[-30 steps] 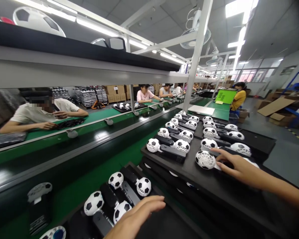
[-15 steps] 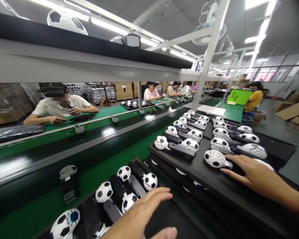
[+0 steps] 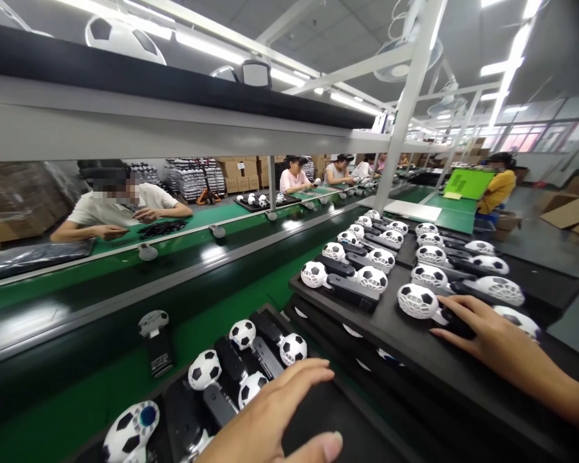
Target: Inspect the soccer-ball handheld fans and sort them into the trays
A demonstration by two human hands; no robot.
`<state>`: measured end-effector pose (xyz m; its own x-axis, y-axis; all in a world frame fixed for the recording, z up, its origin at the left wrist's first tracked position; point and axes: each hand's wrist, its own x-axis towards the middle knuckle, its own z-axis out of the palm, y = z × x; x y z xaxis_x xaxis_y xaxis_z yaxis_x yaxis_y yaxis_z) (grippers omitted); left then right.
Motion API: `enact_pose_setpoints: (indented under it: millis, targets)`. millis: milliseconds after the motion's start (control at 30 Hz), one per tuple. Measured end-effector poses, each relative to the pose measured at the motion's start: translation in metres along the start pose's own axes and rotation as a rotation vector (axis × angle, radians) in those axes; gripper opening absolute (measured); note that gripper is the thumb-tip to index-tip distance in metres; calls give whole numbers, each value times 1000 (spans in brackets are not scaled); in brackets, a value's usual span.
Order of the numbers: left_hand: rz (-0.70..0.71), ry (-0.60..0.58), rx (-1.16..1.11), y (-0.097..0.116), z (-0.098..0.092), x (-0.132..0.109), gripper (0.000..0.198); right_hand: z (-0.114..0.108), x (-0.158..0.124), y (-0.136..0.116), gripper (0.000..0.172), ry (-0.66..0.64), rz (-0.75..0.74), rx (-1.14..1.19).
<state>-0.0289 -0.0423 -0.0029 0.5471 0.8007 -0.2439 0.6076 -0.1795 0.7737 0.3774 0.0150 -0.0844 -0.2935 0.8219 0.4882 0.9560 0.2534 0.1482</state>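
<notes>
While my right hand (image 3: 487, 334) curved half-open about the football-patterned unit (image 3: 417, 301) at the near end of the right tray (image 3: 390, 328), hold unclear, and my left hand (image 3: 270, 418) hovered loosely open, seemingly empty, over the near tray (image 3: 338, 402), I judged a sideways drag could knock the close-packed neighbouring ball (image 3: 429, 276).

Strip lights (image 3: 500, 67) shine over 2 fans (image 3: 394, 69), windows (image 3: 550, 136), grey floor (image 3: 535, 225).

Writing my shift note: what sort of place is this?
Probably a factory assembly floor: black trays of matching football-patterned units, several people working along a long green bench, and stacked cardboard boxes.
</notes>
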Motion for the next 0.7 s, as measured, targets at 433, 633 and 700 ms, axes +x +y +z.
enact_pose_setpoints:
  millis: [433,633,700]
  targets:
    - [12,38,16,-3,-3,-4,58,-7,8,0,55,-288,271,149]
    - [36,51,-3,-2,-1,-6,56,-9,19,6,67,-353,385,216]
    - [33,38,1,-1,-1,-6,56,-7,19,7,71,-372,423,227]
